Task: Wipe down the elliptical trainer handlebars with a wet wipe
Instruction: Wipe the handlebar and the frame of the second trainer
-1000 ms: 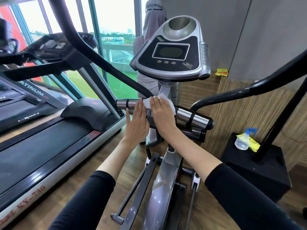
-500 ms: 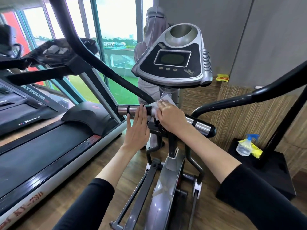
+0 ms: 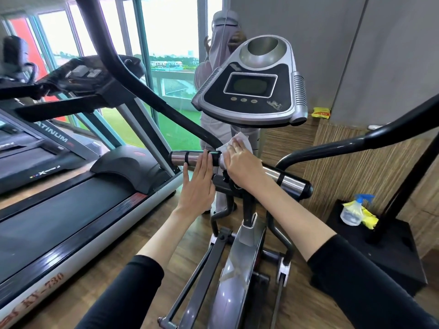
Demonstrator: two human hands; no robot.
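The elliptical's short chrome handlebar point(image 3: 187, 157) runs crosswise below the grey console point(image 3: 251, 91). A white wet wipe point(image 3: 241, 138) lies over the bar's middle, under my right hand point(image 3: 240, 162), which presses it down against the bar. My left hand point(image 3: 198, 184) is flat with straight fingers, its fingertips touching the black band on the left part of the bar. The bar's right chrome end point(image 3: 289, 181) shows beyond my right wrist. Long black moving arms point(image 3: 133, 77) rise on both sides.
A treadmill point(image 3: 71, 205) stands close on the left. A spray bottle point(image 3: 351, 210) with a yellow cloth sits on a black stand base at the right. A person in light clothing point(image 3: 221, 55) stands behind the console by the window.
My right hand with the wipe has slid slightly left along the bar towards my left hand. The camera has tilted so the console sits lower and further right in view.
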